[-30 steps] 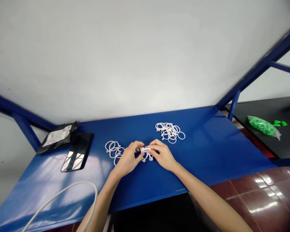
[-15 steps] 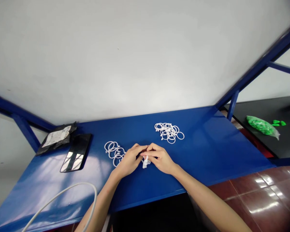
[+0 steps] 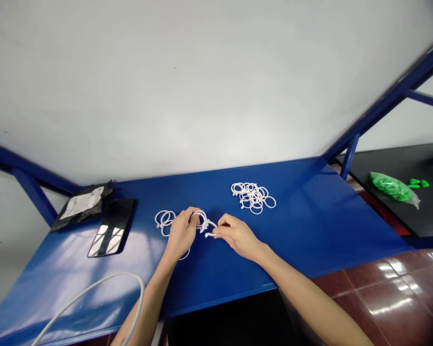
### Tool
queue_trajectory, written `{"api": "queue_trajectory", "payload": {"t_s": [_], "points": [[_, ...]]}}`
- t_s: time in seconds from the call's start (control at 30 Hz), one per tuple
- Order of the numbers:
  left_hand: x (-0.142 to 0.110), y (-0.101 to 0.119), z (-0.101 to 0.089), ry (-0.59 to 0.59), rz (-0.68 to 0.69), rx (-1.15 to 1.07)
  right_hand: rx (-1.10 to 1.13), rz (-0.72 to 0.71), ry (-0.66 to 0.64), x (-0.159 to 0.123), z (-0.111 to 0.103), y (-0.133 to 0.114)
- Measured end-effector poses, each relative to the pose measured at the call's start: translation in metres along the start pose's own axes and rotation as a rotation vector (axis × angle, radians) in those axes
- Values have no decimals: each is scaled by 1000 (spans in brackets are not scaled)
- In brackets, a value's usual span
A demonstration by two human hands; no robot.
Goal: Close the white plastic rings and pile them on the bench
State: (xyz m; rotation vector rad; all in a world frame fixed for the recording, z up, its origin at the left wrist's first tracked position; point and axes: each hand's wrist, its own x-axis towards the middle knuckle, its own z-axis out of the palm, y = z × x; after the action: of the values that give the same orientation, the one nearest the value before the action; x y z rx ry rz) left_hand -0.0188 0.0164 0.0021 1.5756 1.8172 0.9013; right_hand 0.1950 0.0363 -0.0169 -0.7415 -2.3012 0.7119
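My left hand [image 3: 184, 229] is closed around several white plastic curtain rings [image 3: 203, 217] whose small eyelets bunch together at the right. My right hand [image 3: 236, 235] pinches one white curtain ring [image 3: 211, 235] at its side; that ring touches or overlaps the bunch, and I cannot tell whether it is linked to it. Beside and partly beneath my left hand lie loose white rings [image 3: 162, 219] on the blue table. A larger pile of white rings [image 3: 254, 196] rests farther back, to the right of centre.
On the blue table [image 3: 303, 216], a black phone [image 3: 111, 228] and a black plastic parcel [image 3: 84, 204] lie at the left. A white cable [image 3: 94, 289] arcs across the front left. A bag of green pieces [image 3: 393, 187] sits on a black table at the right.
My hands have moved apart, the left one shifting left over the loose rings. White rings, mostly hidden between the fingers before, now show between the two hands.
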Motion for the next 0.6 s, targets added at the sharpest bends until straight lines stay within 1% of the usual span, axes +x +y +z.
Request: {"api": "queue_trajectory", "payload": {"t_s": [0.17, 0.27, 0.37, 0.5, 0.6], "points": [[-2, 2, 5, -2, -22, -15, 13, 5, -96, 0, 1, 0], [-3, 3, 4, 2, -17, -20, 23, -11, -129, 2, 0, -2], [-3, 3, 4, 20, -44, -41, 27, -22, -161, 2, -2, -3], [-4, 4, 9, 33, -37, -128, -7, -22, -211, 2, -1, -4], [-7, 8, 12, -15, 4, -235, -10, -9, -222, 1, 0, -4]]}}
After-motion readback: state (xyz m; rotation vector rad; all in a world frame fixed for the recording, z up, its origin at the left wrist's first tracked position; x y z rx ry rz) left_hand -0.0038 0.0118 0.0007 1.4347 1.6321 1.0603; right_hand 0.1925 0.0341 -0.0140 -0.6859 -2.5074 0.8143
